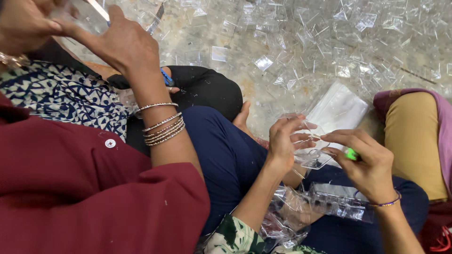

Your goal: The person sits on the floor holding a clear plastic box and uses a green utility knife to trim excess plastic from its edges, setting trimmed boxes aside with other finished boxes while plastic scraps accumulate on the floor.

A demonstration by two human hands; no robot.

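Observation:
My left hand (285, 141) and my right hand (369, 164) meet over my lap, both gripping a small clear plastic piece (314, 157). The left fingers curl around its left side. The right thumb and forefinger pinch its top edge, and a small green object (351, 154) is tucked in the right hand too. Below the hands, a crumpled clear bag with stacked clear plastic pieces (336, 202) rests on my dark blue trousers.
A co-worker in a maroon top (70, 188) sits close on the left, bangled hand (125, 44) raised with a clear piece. Many loose clear plastic pieces (301, 42) cover the floor ahead. A white plastic packet (336, 108) lies nearby. Another person's yellow-clad knee (414, 136) is at right.

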